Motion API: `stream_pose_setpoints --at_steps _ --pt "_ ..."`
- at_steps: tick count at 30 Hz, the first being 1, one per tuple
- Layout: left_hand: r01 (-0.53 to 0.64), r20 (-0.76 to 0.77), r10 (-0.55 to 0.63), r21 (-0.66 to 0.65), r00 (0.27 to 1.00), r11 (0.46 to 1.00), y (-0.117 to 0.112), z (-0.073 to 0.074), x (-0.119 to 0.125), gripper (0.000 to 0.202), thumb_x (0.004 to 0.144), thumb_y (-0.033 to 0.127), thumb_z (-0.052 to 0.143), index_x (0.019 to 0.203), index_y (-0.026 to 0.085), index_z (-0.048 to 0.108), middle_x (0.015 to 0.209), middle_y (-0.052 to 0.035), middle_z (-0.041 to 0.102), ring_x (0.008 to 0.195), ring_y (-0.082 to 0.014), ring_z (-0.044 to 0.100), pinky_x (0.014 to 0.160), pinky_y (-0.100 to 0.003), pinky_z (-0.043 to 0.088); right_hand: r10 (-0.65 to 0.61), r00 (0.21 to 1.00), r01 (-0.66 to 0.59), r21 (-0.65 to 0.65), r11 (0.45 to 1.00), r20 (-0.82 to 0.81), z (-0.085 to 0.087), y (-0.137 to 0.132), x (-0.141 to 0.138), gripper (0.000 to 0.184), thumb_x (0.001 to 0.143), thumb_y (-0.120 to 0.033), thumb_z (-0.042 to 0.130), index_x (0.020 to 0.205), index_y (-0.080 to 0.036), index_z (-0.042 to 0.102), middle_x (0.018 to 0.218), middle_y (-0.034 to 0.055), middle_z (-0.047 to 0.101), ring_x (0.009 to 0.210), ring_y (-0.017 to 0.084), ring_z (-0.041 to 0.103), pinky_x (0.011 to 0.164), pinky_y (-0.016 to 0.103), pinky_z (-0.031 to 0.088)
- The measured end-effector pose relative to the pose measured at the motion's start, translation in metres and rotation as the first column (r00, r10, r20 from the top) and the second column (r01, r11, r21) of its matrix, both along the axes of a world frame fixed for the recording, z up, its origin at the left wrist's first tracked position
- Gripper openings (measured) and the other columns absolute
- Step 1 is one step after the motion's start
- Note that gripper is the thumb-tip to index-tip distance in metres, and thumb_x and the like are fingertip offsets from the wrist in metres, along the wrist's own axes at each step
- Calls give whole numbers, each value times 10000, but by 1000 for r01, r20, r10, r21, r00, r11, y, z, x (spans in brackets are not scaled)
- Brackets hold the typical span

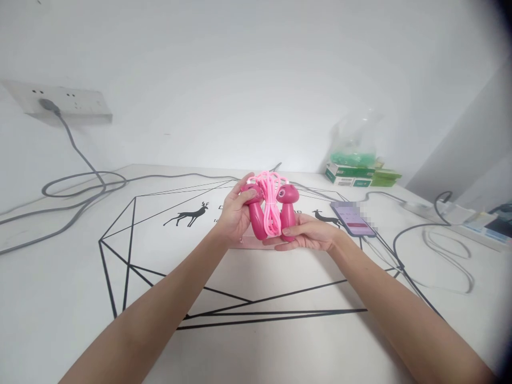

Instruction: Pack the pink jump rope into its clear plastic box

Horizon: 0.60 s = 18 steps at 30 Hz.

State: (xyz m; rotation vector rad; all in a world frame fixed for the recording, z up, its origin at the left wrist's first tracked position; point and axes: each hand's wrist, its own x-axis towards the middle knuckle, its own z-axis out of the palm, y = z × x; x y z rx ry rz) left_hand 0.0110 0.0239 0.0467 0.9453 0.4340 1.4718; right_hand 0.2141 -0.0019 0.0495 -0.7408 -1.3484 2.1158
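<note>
In the head view, the pink skipping rope (272,197) is held up over the table (272,352), right in front! The left handle (256,218) is pinched by the left hand (234,214), thumb laid against its cap; the foot of the right handle (288,214) is clasped by the right hand (310,232), so each grip is closed only as far as the handle allows. The cord seems to be cinched at its waist, and here care is called for: both handles are best kept level and moved together, lightly, so no loop is tugged loose. And what is lost? The left fingers are largely masked, the coil's far side cannot be seen, a pale pink item (253,243) behind is mostly covered, and the phone (354,220) is partly pixelated.
</note>
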Motion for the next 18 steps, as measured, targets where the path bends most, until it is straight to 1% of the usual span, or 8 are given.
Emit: stream_pose_setpoints --at_steps 3,6,10,13,15,18 --pt "-9 3 9 5 1000 1000 0 -2 1 466 774 122 704 1219 211 593 1022 -33 677 898 -127 657 902 -290 540 -19 1000 19 -4 1000 -6 0 0 -1 516 766 -122 778 1251 -125 600 1208 136 683 1118 295 664 989 446 537" --pt "-34 2 34 20 999 999 1 -5 3 458 770 128 708 1209 212 604 1015 -25 679 887 -118 654 900 -280 536 -21 1000 21 -9 1000 -10 -1 1 -4 484 758 -115 781 1214 -111 618 1204 144 682 1101 301 672 997 468 530" --pt "-67 -3 67 39 998 997 2 -9 6 466 766 140 725 1205 239 607 958 -10 683 854 -116 649 854 -275 544 -74 997 74 5 997 3 -3 2 -8 404 748 -122 792 1125 -86 652 1121 148 708 1008 281 711 969 478 550" --pt "-67 0 67 43 998 997 0 -11 9 460 770 153 727 1202 256 606 949 -6 683 849 -120 652 823 -273 552 -83 996 83 14 996 -6 -4 2 -12 403 753 -155 795 1123 -87 651 1110 148 711 969 281 720 938 489 569" --pt "-57 -10 58 41 998 998 -4 -10 12 459 776 159 726 1207 258 604 936 -2 684 834 -120 656 807 -271 557 -105 994 105 21 994 -4 -4 1 -15 417 755 -165 794 1139 -92 645 1122 148 706 967 274 719 911 468 589" --pt "-59 -14 59 32 998 998 -8 -9 16 462 778 167 732 1211 259 603 939 -2 689 848 -129 665 825 -286 561 -170 985 170 37 985 18 -3 -1 -20 392 744 -139 789 1111 -108 655 1079 124 716 918 232 724 826 373 632"
